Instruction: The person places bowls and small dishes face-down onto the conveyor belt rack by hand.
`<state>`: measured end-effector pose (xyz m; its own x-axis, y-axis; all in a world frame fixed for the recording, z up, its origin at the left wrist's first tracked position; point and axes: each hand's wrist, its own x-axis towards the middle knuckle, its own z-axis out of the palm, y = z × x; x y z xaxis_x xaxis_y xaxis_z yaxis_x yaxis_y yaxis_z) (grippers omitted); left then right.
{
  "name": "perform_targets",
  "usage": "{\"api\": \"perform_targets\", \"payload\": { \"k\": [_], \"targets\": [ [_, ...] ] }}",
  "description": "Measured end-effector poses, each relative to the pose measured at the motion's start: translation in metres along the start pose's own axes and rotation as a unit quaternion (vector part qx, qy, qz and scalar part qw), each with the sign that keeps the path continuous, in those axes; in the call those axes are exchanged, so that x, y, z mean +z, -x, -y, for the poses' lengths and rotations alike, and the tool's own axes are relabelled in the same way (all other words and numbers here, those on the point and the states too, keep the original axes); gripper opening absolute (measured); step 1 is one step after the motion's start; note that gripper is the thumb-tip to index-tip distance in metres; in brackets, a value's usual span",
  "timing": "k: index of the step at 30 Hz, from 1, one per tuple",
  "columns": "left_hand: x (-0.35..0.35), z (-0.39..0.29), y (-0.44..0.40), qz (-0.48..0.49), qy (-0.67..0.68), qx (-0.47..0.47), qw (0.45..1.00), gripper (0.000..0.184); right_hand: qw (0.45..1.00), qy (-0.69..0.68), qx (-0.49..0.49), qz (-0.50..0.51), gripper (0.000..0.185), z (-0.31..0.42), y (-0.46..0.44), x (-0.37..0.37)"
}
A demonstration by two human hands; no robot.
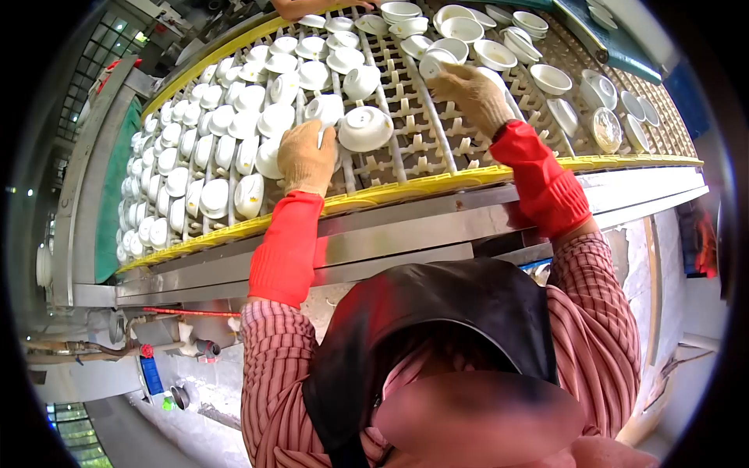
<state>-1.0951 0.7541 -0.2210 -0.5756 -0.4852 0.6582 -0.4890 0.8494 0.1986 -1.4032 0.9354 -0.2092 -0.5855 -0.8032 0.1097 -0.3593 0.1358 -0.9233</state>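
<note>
nearby, red sleeves: both reach over the yellow edge of a pegged rack, the left straight out, the right slanting inward.
left hand: gloved, back upward, fingers bent down among the white crockery; whether it grips a piece cannot be told.
tilted bowl: white, base up, on the pegs just right of the left hand; it lies between the two hands, nearer the left, and being round offers no long axis.
right hand: gloved, farther out, fingers pointing left and partly curled at a white bowl; a firm hold cannot be confirmed.
far bowl: the piece at those fingertips, to their left, partly covered by the glove.
upturned bowls: close rows, left and beyond the left hand.
upright bowls: loose and stacked, beyond the right hand.
another person's arm: bare, at the rack's far side.
</note>
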Motion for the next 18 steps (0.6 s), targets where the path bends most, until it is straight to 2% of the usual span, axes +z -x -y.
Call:
{"api": "perform_targets", "payload": {
  "k": [1,3,5,8,11,15,16,17,18],
  "targets": [
    [-0.001,-0.005,-0.003,0.029,0.001,0.025,0.999,0.025,0.992,0.117,-0.027,-0.046,0.067,0.005,0.001,-0.020],
    [-0.009,-0.025,-0.015,0.086,-0.002,0.082,0.993,0.025,0.918,0.358,-0.110,-0.130,0.074,-0.014,-0.017,-0.052],
    [0.004,-0.043,-0.026,0.059,0.036,0.151,0.986,0.031,0.899,0.427,-0.030,-0.091,0.083,-0.027,-0.017,-0.075],
    [0.025,-0.081,-0.056,0.105,0.069,0.178,0.976,0.040,0.903,0.429,0.009,0.026,0.098,-0.062,-0.015,-0.088],
    [0.075,-0.113,-0.101,0.096,0.082,0.185,0.975,0.050,0.917,0.396,0.017,-0.047,0.103,-0.081,-0.018,-0.082],
    [0.145,-0.145,-0.167,0.036,0.060,0.267,0.961,0.050,0.912,0.405,0.017,-0.069,0.098,-0.071,-0.039,-0.083],
    [0.160,-0.152,-0.178,0.081,0.019,0.272,0.959,0.048,0.918,0.389,-0.042,-0.069,0.092,-0.090,-0.051,-0.081],
    [0.178,-0.156,-0.189,0.125,-0.025,0.272,0.954,0.046,0.924,0.367,-0.072,-0.081,0.084,-0.118,-0.067,-0.077],
    [0.205,-0.154,-0.194,0.188,-0.075,0.287,0.936,0.044,0.920,0.368,-0.081,-0.103,0.078,-0.114,-0.067,-0.072]
  ]
}}
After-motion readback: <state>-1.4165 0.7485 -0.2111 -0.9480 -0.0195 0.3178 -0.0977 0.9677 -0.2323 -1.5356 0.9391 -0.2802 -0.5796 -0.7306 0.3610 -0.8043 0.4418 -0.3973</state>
